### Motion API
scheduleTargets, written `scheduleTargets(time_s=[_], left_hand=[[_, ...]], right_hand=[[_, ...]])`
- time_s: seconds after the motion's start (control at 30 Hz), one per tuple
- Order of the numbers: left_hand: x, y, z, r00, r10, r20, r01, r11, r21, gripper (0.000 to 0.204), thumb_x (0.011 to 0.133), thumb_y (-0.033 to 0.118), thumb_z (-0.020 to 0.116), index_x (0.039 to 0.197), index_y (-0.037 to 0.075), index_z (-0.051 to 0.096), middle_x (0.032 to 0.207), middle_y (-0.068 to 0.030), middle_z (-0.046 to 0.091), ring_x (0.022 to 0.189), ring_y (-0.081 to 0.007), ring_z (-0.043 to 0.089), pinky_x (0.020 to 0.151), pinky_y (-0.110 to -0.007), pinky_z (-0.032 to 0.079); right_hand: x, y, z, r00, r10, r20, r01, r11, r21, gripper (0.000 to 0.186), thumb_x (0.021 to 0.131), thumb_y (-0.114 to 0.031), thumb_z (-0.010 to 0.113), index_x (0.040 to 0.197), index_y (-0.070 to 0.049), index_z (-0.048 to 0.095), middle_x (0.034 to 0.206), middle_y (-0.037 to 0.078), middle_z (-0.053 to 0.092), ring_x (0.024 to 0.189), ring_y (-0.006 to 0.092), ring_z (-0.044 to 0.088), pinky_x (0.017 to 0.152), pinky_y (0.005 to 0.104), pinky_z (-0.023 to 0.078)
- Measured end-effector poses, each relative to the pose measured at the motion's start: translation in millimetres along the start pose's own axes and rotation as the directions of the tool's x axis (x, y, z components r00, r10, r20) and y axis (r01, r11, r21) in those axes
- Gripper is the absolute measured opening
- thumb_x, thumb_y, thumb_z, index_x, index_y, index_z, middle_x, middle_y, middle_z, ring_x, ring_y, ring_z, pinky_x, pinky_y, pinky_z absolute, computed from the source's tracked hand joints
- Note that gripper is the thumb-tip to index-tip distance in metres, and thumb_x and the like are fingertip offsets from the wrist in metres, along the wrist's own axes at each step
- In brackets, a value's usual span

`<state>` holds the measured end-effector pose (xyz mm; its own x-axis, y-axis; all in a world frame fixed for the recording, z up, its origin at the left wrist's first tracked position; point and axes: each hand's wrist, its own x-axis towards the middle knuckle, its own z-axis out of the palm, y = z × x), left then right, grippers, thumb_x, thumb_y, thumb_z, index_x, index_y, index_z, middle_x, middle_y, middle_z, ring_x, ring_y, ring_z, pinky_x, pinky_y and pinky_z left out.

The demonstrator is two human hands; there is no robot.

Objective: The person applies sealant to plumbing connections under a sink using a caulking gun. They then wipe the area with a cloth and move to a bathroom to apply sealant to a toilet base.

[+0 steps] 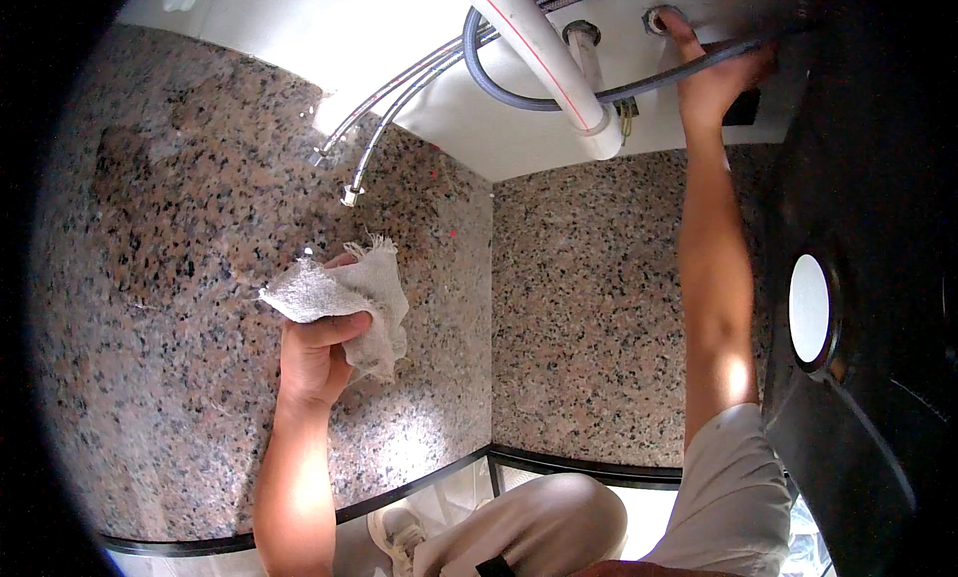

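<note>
My left hand (317,356) is closed round a crumpled, frayed whitish rag (374,308), thumb on top, above the speckled stone panel. My right hand (711,86) reaches to the white back wall. One digit stretches out to a round wall fitting (654,20) and seems to touch it. That hand looks open; its other fingers are partly hidden in shadow near a dark grey braided hose (639,86), which crosses over it.
A white pipe with a red stripe (544,53) slants down near the wall. Two braided hoses with metal ends (351,195) hang left of it. A pipe stub (584,43) leaves the wall. At the right stands a large black surface (868,397) with a round opening (809,308).
</note>
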<state>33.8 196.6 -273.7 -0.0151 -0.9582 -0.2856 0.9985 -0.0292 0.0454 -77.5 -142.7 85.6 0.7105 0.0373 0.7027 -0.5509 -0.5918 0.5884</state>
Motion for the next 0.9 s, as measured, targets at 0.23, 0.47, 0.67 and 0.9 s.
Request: scheduleTargets(time_s=[0.23, 0.47, 0.67, 0.9], left_hand=[[0, -1, -1, 1.000, -0.004, 0.002, 0.004, 1.000, 0.023, 0.074, 0.068, -0.005, 0.081, 0.138, 0.002, 0.056, 0.123, -0.0113, 0.069, 0.111, -0.0288, 0.067, 0.097, -0.044, 0.055], [2, -2, -4, 1.000, -0.004, 0.004, 0.004, 1.000, 0.020, 0.074, 0.068, -0.006, 0.080, 0.138, 0.002, 0.056, 0.123, -0.0112, 0.069, 0.112, -0.0283, 0.067, 0.098, -0.044, 0.055], [-1, 0, 1, 1.000, -0.004, -0.026, 0.005, 0.999, 0.054, 0.075, 0.068, -0.005, 0.080, 0.139, 0.003, 0.055, 0.125, -0.0115, 0.068, 0.114, -0.0293, 0.067, 0.099, -0.045, 0.054], [3, -4, -9, 0.999, -0.009, 0.040, 0.007, 0.999, 0.047, 0.079, 0.070, -0.003, 0.081, 0.142, 0.005, 0.053, 0.129, -0.0115, 0.067, 0.118, -0.0313, 0.065, 0.101, -0.046, 0.054]], right_hand=[[-1, 16, 7, 0.995, -0.080, -0.051, 0.071, 0.985, -0.157, 0.129, 0.051, -0.059, 0.098, 0.143, 0.010, 0.039, 0.135, 0.032, 0.049, 0.126, 0.0468, 0.042, 0.111, 0.0555, 0.031], [-4, 15, 9, 0.998, 0.062, -0.024, -0.062, 0.998, -0.018, 0.130, 0.055, -0.061, 0.095, 0.146, 0.008, 0.035, 0.141, 0.032, 0.044, 0.135, 0.0491, 0.033, 0.114, 0.0622, 0.023], [-8, 21, 10, 0.997, 0.068, -0.038, -0.066, 0.996, 0.055, 0.129, 0.057, -0.058, 0.096, 0.146, 0.010, 0.034, 0.139, 0.034, 0.041, 0.133, 0.0457, 0.035, 0.113, 0.0568, 0.026], [-11, 16, 4, 0.986, 0.167, -0.002, -0.167, 0.984, 0.055, 0.124, 0.060, -0.054, 0.097, 0.147, 0.010, 0.034, 0.138, 0.032, 0.041, 0.134, 0.0442, 0.033, 0.114, 0.0560, 0.025]])
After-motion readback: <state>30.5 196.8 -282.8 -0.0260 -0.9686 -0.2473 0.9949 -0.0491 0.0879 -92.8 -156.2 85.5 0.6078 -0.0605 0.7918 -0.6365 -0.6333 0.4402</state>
